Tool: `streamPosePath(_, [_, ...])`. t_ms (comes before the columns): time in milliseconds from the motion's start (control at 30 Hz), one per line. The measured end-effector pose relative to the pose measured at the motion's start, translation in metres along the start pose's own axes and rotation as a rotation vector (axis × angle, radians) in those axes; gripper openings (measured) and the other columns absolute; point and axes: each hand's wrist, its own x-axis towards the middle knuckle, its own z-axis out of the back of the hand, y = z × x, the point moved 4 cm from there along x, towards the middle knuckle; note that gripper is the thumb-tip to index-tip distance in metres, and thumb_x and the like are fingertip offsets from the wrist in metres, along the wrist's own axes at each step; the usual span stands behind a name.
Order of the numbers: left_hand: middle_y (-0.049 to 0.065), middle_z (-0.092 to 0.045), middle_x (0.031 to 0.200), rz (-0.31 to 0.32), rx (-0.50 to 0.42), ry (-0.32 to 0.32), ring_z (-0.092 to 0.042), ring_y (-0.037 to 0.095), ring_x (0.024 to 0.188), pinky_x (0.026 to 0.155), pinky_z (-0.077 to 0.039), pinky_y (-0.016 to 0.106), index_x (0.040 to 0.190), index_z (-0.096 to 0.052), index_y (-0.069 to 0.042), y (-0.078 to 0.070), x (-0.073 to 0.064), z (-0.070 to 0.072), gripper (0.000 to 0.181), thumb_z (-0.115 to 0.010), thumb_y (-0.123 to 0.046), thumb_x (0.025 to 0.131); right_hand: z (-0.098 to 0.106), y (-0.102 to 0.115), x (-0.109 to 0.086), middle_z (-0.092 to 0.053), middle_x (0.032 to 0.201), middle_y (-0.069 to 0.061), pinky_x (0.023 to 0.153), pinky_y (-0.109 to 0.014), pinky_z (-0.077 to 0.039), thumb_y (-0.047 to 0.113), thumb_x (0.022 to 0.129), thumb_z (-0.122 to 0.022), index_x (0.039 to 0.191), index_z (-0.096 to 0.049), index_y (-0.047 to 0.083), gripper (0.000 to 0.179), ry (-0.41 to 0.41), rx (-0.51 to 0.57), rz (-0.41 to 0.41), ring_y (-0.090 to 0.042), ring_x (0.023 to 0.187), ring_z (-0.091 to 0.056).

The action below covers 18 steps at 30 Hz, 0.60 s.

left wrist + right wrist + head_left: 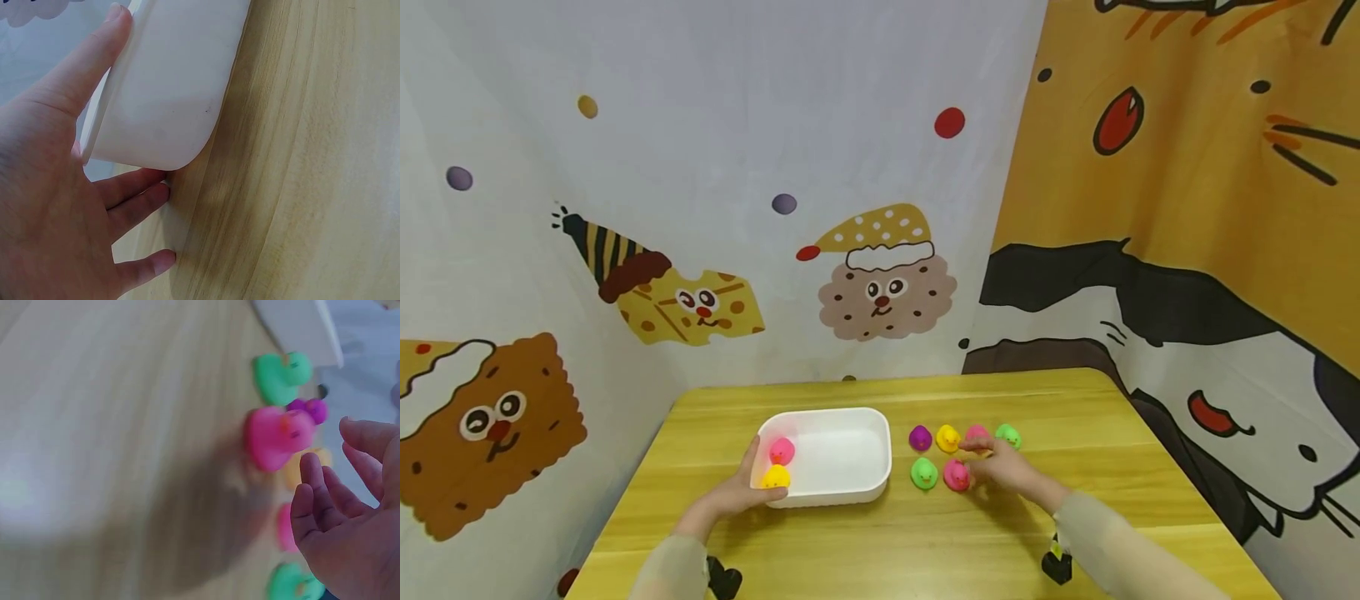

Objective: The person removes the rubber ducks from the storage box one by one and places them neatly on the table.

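Observation:
A white plastic box point(838, 457) stands on the wooden table, with a pink toy duck point(782, 451) and a yellow toy duck point(776, 477) at its left end. My left hand point(739, 492) rests at the box's left front corner, thumb stretched along the rim and fingers spread at the end wall. To the right of the box, my right hand point(1003, 467) hovers with loosely bent fingers, right beside the front pink duck point(957, 475). That duck point(269, 439) stands apart from the fingertips in the right wrist view. The hand partly covers the back pink duck point(977, 432).
Between box and right hand stand a purple duck point(920, 437), a yellow duck point(948, 438) and a green duck point(924, 474). Another green duck point(1008, 435) is behind the right hand. A cartoon-printed cloth point(880, 100) hangs behind the table point(850, 558).

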Motion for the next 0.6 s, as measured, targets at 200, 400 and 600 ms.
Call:
streamPosePath(200, [0.030, 0.010, 0.156, 0.032, -0.003, -0.011, -0.023, 0.055, 0.133, 0.106, -0.018, 0.069, 0.152, 0.017, -0.008, 0.003, -0.001, 0.000, 0.120, -0.075, -0.040, 0.082, -0.006, 0.034, 0.016, -0.059, 0.125, -0.023, 0.079, -0.041, -0.054, 0.011, 0.088, -0.068, 0.122, -0.062, -0.002, 0.037, 0.010, -0.083, 0.046, -0.033, 0.098, -0.059])
streamPosePath(400, [0.028, 0.009, 0.157, 0.023, -0.019, -0.010, -0.021, 0.052, 0.135, 0.107, -0.017, 0.069, 0.152, 0.016, -0.007, 0.002, -0.002, 0.002, 0.120, -0.076, -0.038, 0.082, -0.031, 0.063, 0.040, -0.061, 0.121, -0.022, 0.075, -0.040, -0.054, 0.014, 0.090, -0.067, 0.122, -0.063, 0.000, 0.035, 0.068, -0.063, 0.060, -0.022, 0.085, -0.062])
streamPosePath(600, [0.028, 0.011, 0.157, 0.020, -0.004, 0.000, -0.021, 0.052, 0.135, 0.107, -0.018, 0.069, 0.152, 0.017, -0.006, 0.004, 0.000, 0.001, 0.121, -0.076, -0.040, 0.081, -0.073, 0.077, 0.065, -0.063, 0.117, -0.017, 0.068, -0.037, -0.053, 0.012, 0.090, -0.067, 0.120, -0.065, -0.001, 0.033, 0.125, -0.025, 0.089, -0.015, 0.075, -0.058])
